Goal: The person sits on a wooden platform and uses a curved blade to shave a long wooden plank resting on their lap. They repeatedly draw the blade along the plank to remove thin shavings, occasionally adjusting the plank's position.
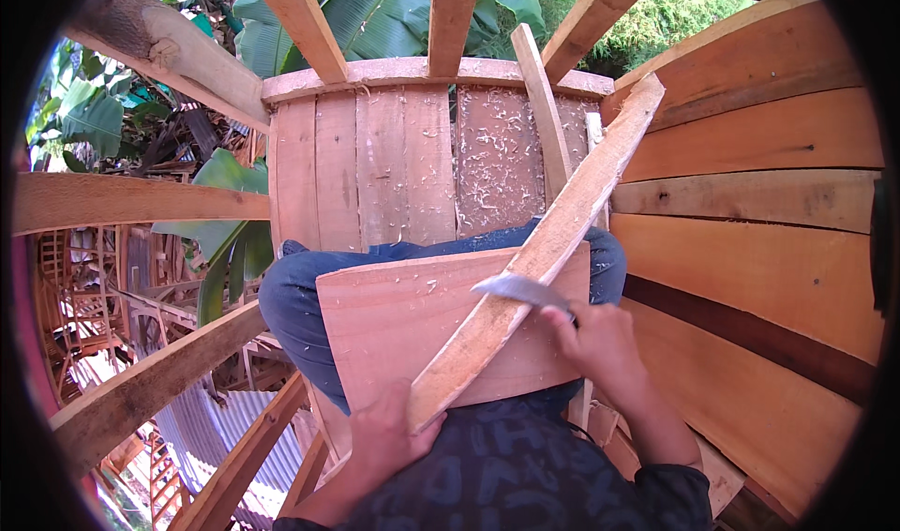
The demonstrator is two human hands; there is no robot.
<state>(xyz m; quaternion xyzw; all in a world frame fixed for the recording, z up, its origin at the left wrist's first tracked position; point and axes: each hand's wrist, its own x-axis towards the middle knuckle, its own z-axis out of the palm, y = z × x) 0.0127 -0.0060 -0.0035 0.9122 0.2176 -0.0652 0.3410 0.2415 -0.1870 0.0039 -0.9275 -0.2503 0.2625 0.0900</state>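
A long rough strip of wood (pixel 487 329) slants across my lap, its far end up to the right. My left hand (pixel 386 437) is closed round its near end. In my right hand (pixel 600 339) is a knife (pixel 521 290), gripped at the handle, which my fingers mostly hide. The curved blade points left and lies across the strip's upper face. Under the strip a wide flat board (pixel 384 320) rests on my thighs.
Wood shavings (pixel 497 156) litter the plank floor (pixel 375 156) ahead. A narrow stick (pixel 544 109) leans at the far edge. On the right rises a plank wall (pixel 750 194). Open wooden beams (pixel 141 198) stand left, with a drop to corrugated sheets (pixel 220 437) below.
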